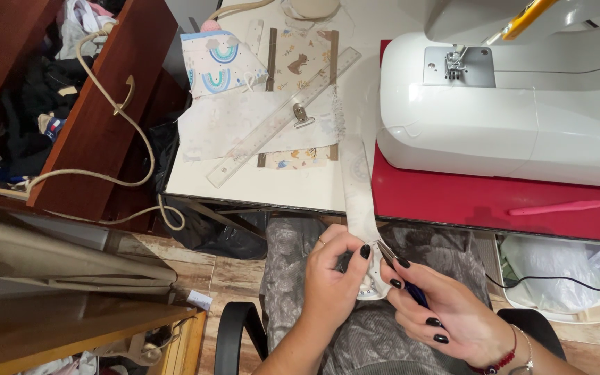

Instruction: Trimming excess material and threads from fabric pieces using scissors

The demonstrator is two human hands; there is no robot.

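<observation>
Fabric strip [359, 201]: soft matt pale printed cloth, pinched by both hands. Sewing machine [508, 118]: smooth glossy white plastic, with brushed metal needle plate [460, 66]. Ruler [282, 118]: clear glossy plastic. Mat [467, 201] at the tabletop's near edge: matt red. Drawer fronts [102, 111]: polished dark wood.

Open lap space below the worktop [293, 194] edge; sewing machine [522, 118] blocks right, ruler [279, 118] and fabric pieces [244, 125] crowd left.

We see bright, even light from above, mild glare on the white machine [508, 118], soft shadows under the table [265, 187], edges slightly bent, focus sharp.
</observation>
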